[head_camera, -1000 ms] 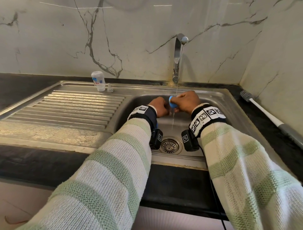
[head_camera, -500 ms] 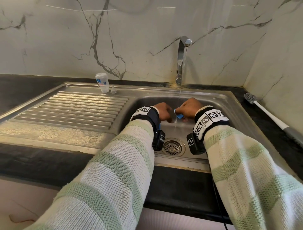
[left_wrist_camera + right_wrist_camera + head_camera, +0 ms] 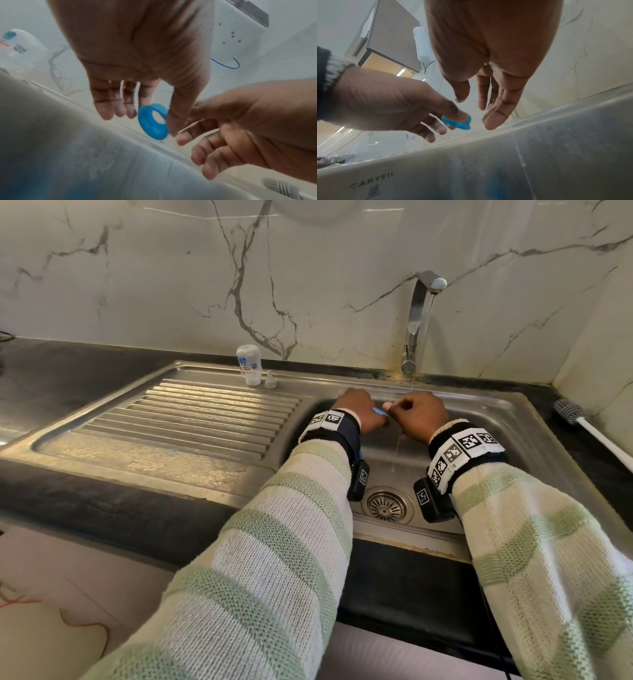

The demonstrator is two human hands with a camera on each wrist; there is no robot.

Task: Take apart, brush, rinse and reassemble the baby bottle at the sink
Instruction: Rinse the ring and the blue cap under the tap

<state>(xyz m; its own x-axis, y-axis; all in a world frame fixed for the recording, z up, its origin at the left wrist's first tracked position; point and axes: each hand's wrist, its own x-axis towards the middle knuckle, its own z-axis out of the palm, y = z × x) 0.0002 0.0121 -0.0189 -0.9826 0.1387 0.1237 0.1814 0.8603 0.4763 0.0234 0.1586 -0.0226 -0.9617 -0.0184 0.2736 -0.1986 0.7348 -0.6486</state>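
A: What is seen at the left?
B: A white plastic bottle body (image 3: 249, 364) is stood upside down on the steel sink (image 3: 191, 419).
A: And further right?
B: A blue plastic collar ring (image 3: 153, 121), open through its middle, is pinched by the left hand (image 3: 359, 410); nothing is held by the loosely spread right hand (image 3: 419, 414).

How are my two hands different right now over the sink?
The left hand pinches the blue ring between thumb and a finger; the right hand holds nothing. In the wrist views, the right hand's fingers are fairly straight and relaxed, while the left hand's thumb presses on the ring. Both hover close together over the sink basin near the thin stream from the tap.
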